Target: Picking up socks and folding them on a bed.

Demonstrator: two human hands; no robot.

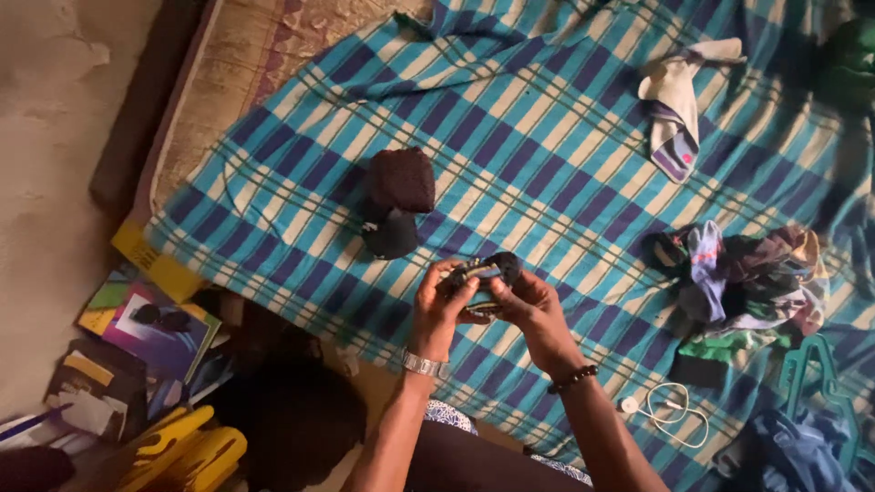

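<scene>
Both hands, left hand and right hand, close around a dark bundled sock, possibly a pair, above the blue checked sheet. Two dark rolled socks lie just beyond; a clothes heap sits right.

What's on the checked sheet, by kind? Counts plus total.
Dark rolled bundles: 2, one on the sheet, one in both hands
Loose white sock: 1
Mixed clothes pile: 1
White cable: 1
Total: 5
</scene>
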